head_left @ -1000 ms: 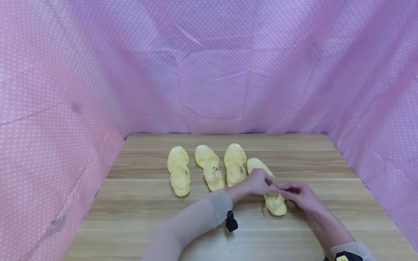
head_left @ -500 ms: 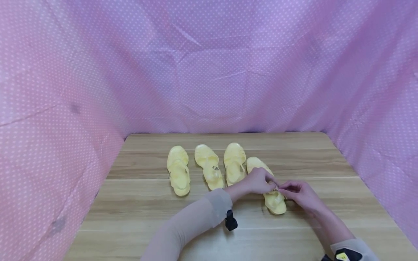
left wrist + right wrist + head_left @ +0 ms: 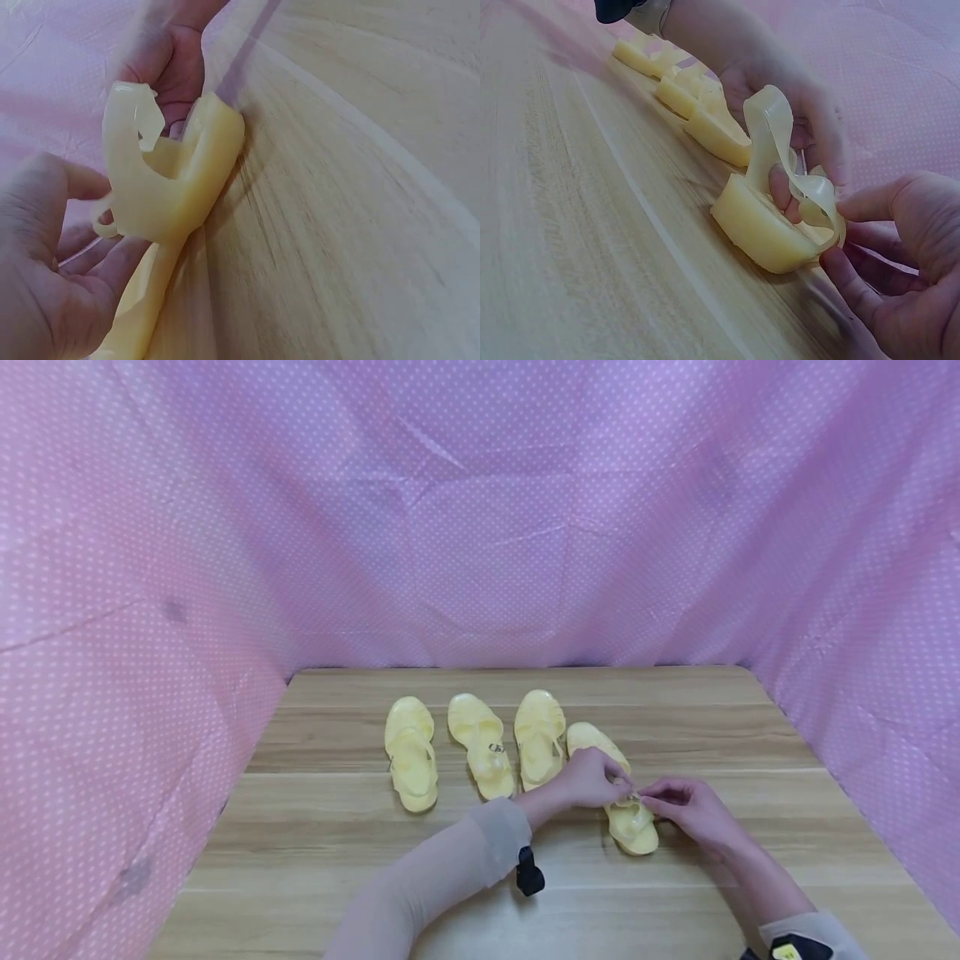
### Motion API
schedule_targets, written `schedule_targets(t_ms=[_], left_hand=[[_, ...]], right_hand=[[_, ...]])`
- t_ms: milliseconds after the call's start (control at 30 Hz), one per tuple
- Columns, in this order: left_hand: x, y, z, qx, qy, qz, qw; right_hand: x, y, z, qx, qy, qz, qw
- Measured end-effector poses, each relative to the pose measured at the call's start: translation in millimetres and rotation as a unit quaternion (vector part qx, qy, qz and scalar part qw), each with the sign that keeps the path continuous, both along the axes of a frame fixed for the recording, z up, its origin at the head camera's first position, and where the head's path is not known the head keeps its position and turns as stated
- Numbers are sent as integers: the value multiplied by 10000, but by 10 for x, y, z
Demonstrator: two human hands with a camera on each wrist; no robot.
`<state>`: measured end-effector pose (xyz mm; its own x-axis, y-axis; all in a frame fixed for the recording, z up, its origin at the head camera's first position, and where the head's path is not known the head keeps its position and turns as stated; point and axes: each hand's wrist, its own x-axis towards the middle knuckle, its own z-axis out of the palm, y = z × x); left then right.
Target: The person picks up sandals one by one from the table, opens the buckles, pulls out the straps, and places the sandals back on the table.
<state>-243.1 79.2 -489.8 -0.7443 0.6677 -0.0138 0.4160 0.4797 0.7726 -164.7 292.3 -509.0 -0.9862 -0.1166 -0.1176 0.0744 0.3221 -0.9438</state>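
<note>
A pale yellow jelly sandal (image 3: 633, 835) lies at the right end of a row of matching sandals, tilted toward the lower right, toe away from me. Over its middle my left hand (image 3: 592, 778) pinches the strap from the left side. My right hand (image 3: 693, 814) pinches the strap from the right, its thumb and fingertips on the strap near the sandal's side in the right wrist view. In the left wrist view a small loop on the strap (image 3: 105, 217) shows beside the left fingers. The heel strap (image 3: 769, 112) stands upright. The exact fingertip contact is partly hidden.
More yellow sandals lie to the left: one at far left (image 3: 411, 756), one with a visible buckle (image 3: 480, 739), and one (image 3: 538, 731) partly behind my left hand. They rest on a wood-grain table (image 3: 300, 860). Pink dotted cloth (image 3: 480, 527) hangs around the back and sides.
My left fingertips have drawn slightly left, opening a small gap from the right fingertips over the strap. The right hand and the sandals stay nearly still.
</note>
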Motion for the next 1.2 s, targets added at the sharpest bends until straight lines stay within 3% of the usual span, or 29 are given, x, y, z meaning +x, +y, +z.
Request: schedule_targets(t_ms=[200, 267, 400, 500, 700, 767, 867, 1067, 1133, 1200], left_hand=[[-8, 34, 3, -128, 443, -271, 9986], [-20, 23, -31, 0, 365, -228, 9991], [-13, 4, -84, 326, -148, 134, 9993], [-6, 9, -78, 410, -184, 194, 9988], [-33, 39, -35, 40, 678, -311, 9972], [-42, 40, -43, 14, 776, -367, 9963], [-40, 30, -72, 190, 536, -245, 9981], [3, 32, -130, 753, -441, 386, 9954], [7, 38, -121, 737, -489, 489, 9949], [-3, 42, -95, 561, -249, 390, 9974]], right_hand=[[7, 4, 2, 1, -4, -19, 10000], [9, 9, -3, -3, -4, 7, 10000], [13, 15, -11, 52, 46, 21, 10000], [16, 15, -10, 163, 79, -31, 9998], [13, 6, -9, 386, 161, -49, 9991], [12, 5, -12, 439, 189, -32, 9989], [16, 8, -20, 512, 185, -53, 9985], [22, 12, -38, 565, 147, -134, 9982], [20, 8, -38, 580, 184, -132, 9981], [15, 0, -34, 569, 224, -131, 9980]])
